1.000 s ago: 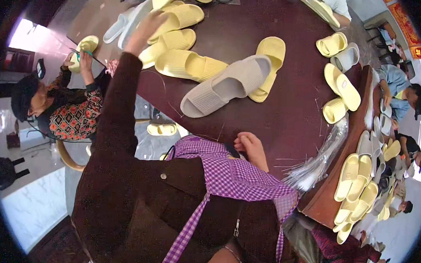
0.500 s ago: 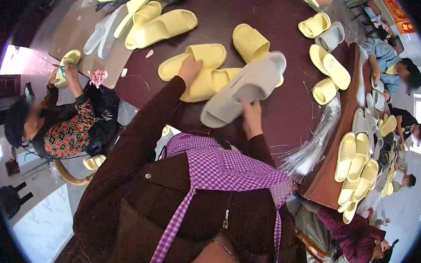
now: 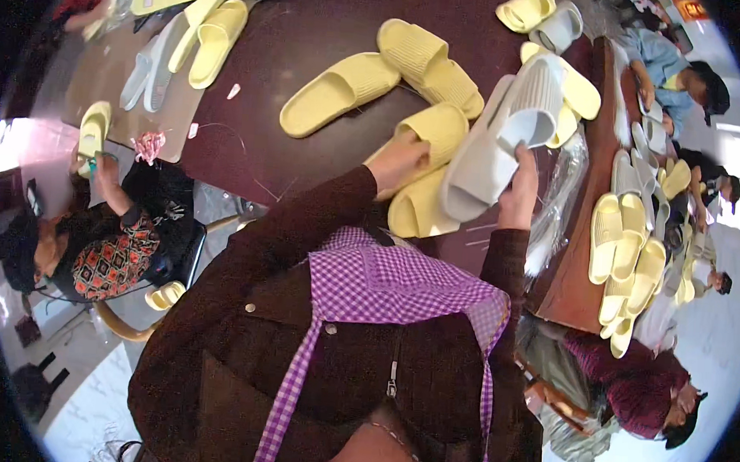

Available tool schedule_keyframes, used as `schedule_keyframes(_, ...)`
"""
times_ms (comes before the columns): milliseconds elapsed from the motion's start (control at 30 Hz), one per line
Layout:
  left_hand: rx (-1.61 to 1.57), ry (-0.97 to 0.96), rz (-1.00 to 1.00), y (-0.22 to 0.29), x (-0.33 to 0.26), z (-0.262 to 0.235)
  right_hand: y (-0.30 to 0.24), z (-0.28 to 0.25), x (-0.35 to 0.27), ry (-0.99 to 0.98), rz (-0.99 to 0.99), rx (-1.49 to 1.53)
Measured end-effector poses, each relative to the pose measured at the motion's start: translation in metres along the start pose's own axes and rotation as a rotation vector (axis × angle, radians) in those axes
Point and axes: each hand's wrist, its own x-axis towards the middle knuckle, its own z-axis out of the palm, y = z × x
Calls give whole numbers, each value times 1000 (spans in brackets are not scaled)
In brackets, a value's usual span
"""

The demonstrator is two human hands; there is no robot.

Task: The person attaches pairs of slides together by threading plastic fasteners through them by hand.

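Observation:
My left hand (image 3: 400, 161) is closed on the near side of a yellow slipper (image 3: 444, 128) with a ribbed strap. Against it lies a second yellow slipper (image 3: 417, 208), partly behind the grey ones. My right hand (image 3: 520, 189) grips a pair of light grey slippers (image 3: 482, 174) by the edge. They are tilted and pressed together, overlapping the yellow pair's right side. Just beyond, two more yellow slippers (image 3: 421, 54) lie overlapping on the dark red table (image 3: 306, 14). One single yellow slipper (image 3: 339, 95) rests left of them.
Grey slippers (image 3: 156, 73) and yellow slippers (image 3: 221, 43) lie at the table's far left. More pairs (image 3: 528, 9) stand at the far right, near clear plastic strips (image 3: 555, 216). A side table (image 3: 576, 284) carries many slippers. A co-worker (image 3: 113, 255) at left handles a yellow slipper.
My left hand has moved right and nearer with the yellow slipper. My right hand has carried the grey pair rightward and turned it more upright. The whole view has shifted slightly.

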Motion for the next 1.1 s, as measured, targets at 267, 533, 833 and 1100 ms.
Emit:
schedule_keyframes(267, 376, 103, 98, 35, -25, -24, -12, 64, -45, 145, -108, -149)
schedule_keyframes(533, 165, 85, 199, 77, -47, -58, 37, 74, -48, -331, -522, -632)
schedule_keyframes(833, 904, 439, 580, 164, -20, -143, 57, -64, -46, 205, -510, -943)
schedule_keyframes(1100, 1084, 551, 485, 144, -5, -169, 106, -47, -89, 60, 303, 17)
